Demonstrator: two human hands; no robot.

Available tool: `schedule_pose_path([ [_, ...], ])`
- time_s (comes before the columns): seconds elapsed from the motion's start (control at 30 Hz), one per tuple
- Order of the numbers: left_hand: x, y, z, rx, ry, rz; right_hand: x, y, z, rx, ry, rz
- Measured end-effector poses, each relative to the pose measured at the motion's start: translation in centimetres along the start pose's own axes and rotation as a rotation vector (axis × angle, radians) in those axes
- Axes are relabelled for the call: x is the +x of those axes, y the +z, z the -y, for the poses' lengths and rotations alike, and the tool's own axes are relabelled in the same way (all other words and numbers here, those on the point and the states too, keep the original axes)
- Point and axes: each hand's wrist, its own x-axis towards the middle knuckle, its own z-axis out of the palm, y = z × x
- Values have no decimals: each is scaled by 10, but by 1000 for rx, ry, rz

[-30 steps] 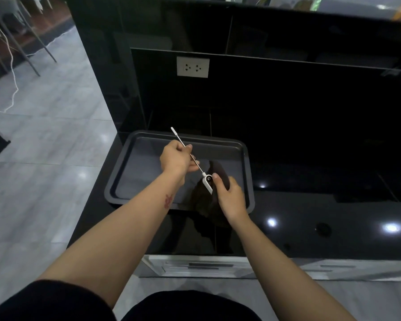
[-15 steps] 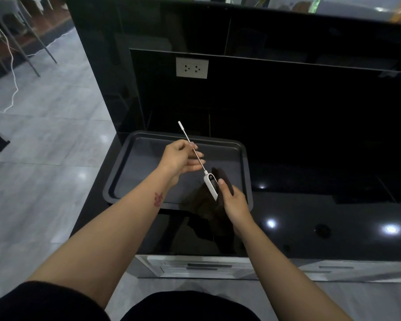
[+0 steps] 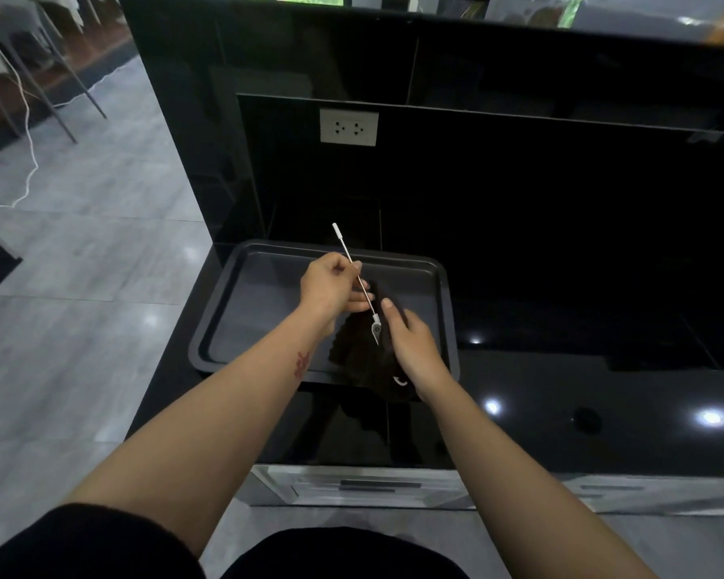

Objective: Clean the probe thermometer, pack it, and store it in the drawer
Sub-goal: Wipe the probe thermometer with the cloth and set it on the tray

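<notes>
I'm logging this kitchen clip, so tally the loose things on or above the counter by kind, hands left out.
Thermometer: 1
Cloth: 1
Tray: 1
Total: 3

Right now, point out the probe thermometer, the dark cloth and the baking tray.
probe thermometer [image 3: 359, 280]: head view, on the thin metal stem between the hands.
dark cloth [image 3: 364, 361]: head view, on the hanging folds below the right hand.
baking tray [image 3: 243, 328]: head view, on its bare floor, left part.
</notes>
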Motion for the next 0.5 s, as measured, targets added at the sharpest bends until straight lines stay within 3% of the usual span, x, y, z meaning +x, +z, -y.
schedule_pose_path([
  [0.33, 13, -9, 2, -69, -16, -132, -9, -8, -20, 18, 58, -68],
  [0.5, 10, -5, 5, -79, -42, -88, -5, -2, -11, 34, 39, -89],
])
